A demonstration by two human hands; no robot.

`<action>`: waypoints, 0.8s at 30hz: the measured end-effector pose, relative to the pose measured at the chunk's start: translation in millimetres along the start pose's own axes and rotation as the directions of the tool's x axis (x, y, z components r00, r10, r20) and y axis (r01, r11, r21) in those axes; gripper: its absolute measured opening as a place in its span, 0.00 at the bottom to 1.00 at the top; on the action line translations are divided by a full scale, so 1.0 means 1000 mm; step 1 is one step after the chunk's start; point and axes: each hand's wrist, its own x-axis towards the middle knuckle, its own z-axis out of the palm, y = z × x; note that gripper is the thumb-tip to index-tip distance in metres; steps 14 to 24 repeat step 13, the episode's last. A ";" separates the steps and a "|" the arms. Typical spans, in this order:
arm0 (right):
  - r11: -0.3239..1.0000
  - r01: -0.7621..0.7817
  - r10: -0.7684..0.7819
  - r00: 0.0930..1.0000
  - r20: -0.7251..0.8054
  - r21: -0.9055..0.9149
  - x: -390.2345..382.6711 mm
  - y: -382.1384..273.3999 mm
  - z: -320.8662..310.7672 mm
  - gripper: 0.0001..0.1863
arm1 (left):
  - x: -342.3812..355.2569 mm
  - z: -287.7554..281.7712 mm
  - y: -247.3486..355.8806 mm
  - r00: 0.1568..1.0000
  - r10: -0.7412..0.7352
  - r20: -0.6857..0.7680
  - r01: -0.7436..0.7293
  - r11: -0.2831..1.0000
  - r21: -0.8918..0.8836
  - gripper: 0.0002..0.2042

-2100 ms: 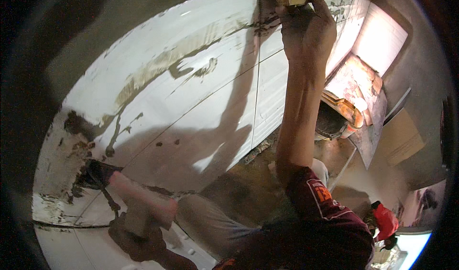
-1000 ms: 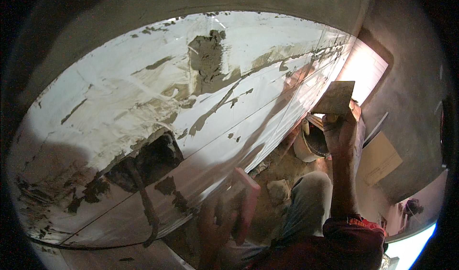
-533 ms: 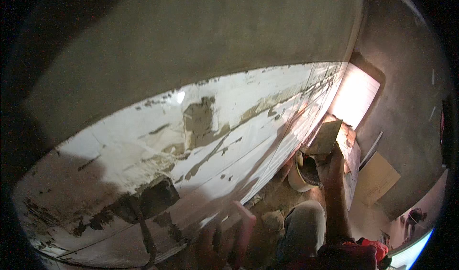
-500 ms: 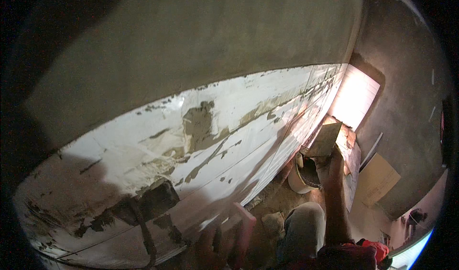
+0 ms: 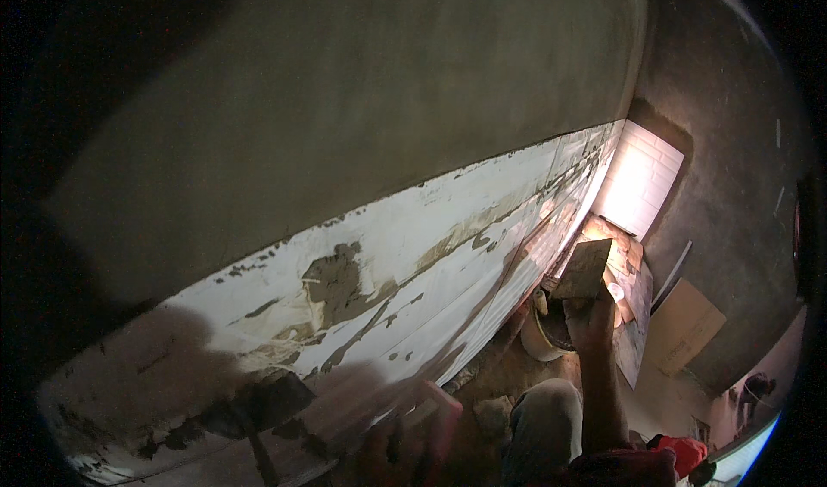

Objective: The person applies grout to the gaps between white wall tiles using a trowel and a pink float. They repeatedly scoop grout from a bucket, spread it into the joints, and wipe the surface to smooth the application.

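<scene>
My right hand (image 5: 587, 316) is closed on a flat rectangular trowel (image 5: 583, 271), with the forearm reaching up from the lower right. The trowel plate is tilted over the far side of a round bucket (image 5: 541, 342). Inside the bucket is dark material, and a pale handle-like piece (image 5: 540, 302) stands at its rim. Part of the bucket's mouth is hidden by my hand and the trowel. I cannot make out my left hand in the shadow to the left of the bucket.
White tiles (image 5: 413, 220) smeared with grey mortar run along the lower wall, below grey plaster (image 5: 370, 82). Brightly lit tiles (image 5: 637, 185) cover the corner. A cardboard sheet (image 5: 685, 325) leans at the right. My bent knee (image 5: 547, 422) is near the bucket; a pink-edged object (image 5: 448, 405) lies left.
The view has shifted, so the tiled wall sits lower at the left. My right hand and the trowel have moved slightly down in the picture, still beside the bucket.
</scene>
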 end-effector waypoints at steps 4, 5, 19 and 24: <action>0.999 0.009 -0.014 0.994 0.105 0.047 0.006 -0.002 0.002 0.12 | 0.003 0.000 -0.001 1.000 -0.001 0.004 0.001 1.000 0.026 0.24; 1.000 0.013 -0.016 0.994 0.111 0.023 0.007 0.001 0.002 0.12 | 0.005 0.000 0.000 1.000 0.008 -0.001 -0.008 0.999 0.043 0.24; 0.920 0.022 -0.021 1.000 -0.009 0.391 0.027 -0.013 0.021 0.14 | 0.005 0.007 0.007 0.995 -0.087 0.044 0.089 0.995 -0.033 0.26; 0.920 0.022 -0.021 1.000 -0.009 0.391 0.027 -0.013 0.021 0.14 | 0.005 0.007 0.007 0.995 -0.087 0.044 0.089 0.995 -0.033 0.26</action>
